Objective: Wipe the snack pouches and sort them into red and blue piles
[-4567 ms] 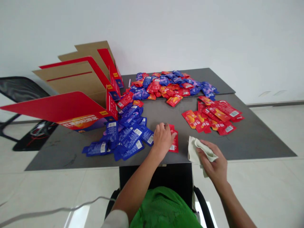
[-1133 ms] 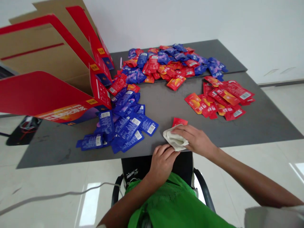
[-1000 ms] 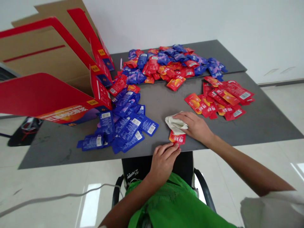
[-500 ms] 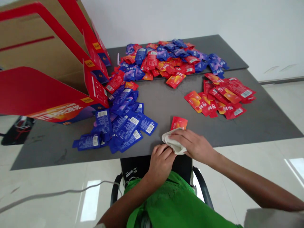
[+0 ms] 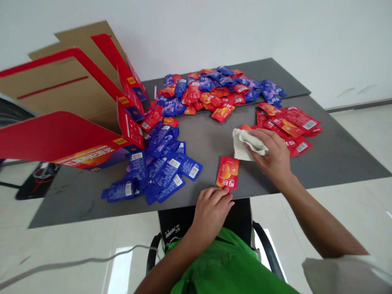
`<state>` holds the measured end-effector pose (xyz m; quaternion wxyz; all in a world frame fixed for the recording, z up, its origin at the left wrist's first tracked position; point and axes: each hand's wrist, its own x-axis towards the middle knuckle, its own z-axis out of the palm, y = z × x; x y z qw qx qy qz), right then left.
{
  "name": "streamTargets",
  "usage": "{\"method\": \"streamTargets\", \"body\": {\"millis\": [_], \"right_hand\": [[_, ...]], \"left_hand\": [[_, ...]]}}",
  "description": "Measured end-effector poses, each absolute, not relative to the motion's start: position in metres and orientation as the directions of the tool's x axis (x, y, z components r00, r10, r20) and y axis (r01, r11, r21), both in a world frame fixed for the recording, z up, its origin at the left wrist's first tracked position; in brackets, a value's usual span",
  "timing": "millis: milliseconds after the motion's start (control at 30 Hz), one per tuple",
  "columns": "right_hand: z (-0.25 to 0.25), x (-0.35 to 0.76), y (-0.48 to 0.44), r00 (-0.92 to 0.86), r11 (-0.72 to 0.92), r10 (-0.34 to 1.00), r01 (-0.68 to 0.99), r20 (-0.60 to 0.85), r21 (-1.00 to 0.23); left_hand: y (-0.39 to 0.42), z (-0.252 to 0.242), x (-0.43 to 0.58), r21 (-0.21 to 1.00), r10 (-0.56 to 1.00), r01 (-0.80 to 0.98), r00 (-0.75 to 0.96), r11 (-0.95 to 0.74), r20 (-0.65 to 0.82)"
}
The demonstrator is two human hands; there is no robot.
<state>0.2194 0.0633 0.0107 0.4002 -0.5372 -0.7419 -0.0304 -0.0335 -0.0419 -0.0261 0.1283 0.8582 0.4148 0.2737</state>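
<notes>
A red pouch (image 5: 228, 173) with an orange picture and white lettering lies flat near the table's front edge. My left hand (image 5: 213, 206) is at the pouch's near end, its fingers bent over that end and the thumb tucked in by the edge. To the right and further back, my right hand (image 5: 272, 153) grips a folded white cloth (image 5: 247, 143) just left of the pile of red pouches (image 5: 290, 124). The cloth and hand hide part of that pile. Left of my left hand lies a pile of blue pouches (image 5: 165, 163), several with barcodes facing up.
A mixed heap of red and blue pouches (image 5: 205, 92) spreads along the back of the grey table (image 5: 202, 136). Open red cardboard boxes (image 5: 76, 141) stand at the left. A pale pen-like stick (image 5: 155, 92) lies beside the heap. A white wall stands behind.
My right hand has moved right and away from me with the cloth, uncovering the red pouch. My left hand stays by the pouch's near end. The view has shifted slightly.
</notes>
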Motion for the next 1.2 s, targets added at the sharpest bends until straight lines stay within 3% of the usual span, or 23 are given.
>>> {"method": "streamTargets", "body": {"millis": [133,333,700,867,1067,1200], "right_hand": [[0.011,0.224,0.007,0.169,0.289,0.716,0.811,0.677,-0.508],[-0.023,0.232,-0.037,0.441,0.077,0.732,0.704,0.519,-0.706],[-0.044,0.228,-0.037,0.559,-0.018,0.739,0.576,0.377,-0.818],[-0.040,0.228,-0.037,0.545,-0.018,0.761,0.560,0.352,-0.828],[-0.042,0.232,-0.036,0.525,-0.019,0.782,0.559,0.336,-0.829],[-0.039,0.229,-0.035,0.536,-0.035,0.784,0.542,0.313,-0.839]], "left_hand": [[-0.022,-0.009,-0.017,0.430,0.825,0.704,0.471,-0.565,0.313],[-0.001,-0.006,0.008,0.368,0.910,0.832,0.379,-0.415,0.169],[0.016,0.014,0.028,0.234,0.935,0.911,0.353,-0.341,-0.012],[0.012,0.027,0.013,0.347,0.939,0.885,0.343,-0.311,-0.032],[0.025,0.004,-0.012,0.539,0.956,0.795,0.284,-0.277,0.072],[0.018,-0.009,-0.019,0.555,0.948,0.770,0.286,-0.314,0.140]]}}
